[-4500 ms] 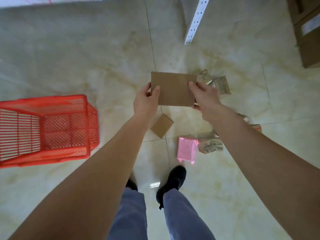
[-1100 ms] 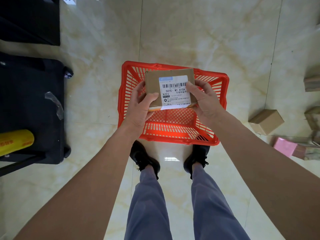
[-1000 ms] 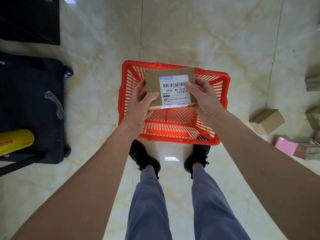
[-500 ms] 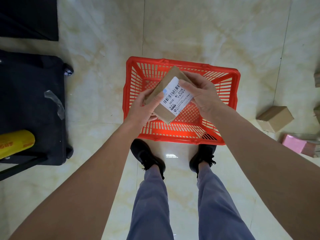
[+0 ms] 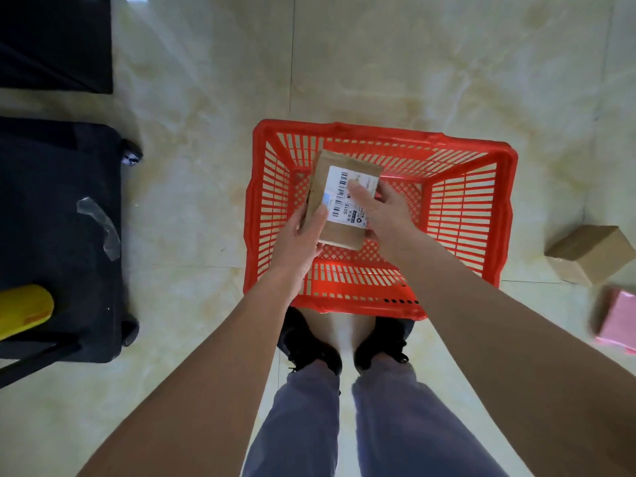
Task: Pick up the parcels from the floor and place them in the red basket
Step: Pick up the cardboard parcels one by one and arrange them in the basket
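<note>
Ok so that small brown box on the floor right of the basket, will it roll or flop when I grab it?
The small brown box probably stays stiff: its cardboard faces look flat, with crisp edges. It is unlikely to roll, having flat sides. It is likely light for its size, as the similar flat parcel sits easily between the left hand and right hand.

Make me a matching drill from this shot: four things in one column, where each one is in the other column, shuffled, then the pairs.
Things
1. labelled parcel
2. red basket
3. plain brown box
4. yellow roll

Places
A. on the floor, far right
B. on the floor in front of the shoes
C. held in both hands over the basket
D. at the left edge, by the black cart

Pairs: 1-C, 2-B, 3-A, 4-D
</note>
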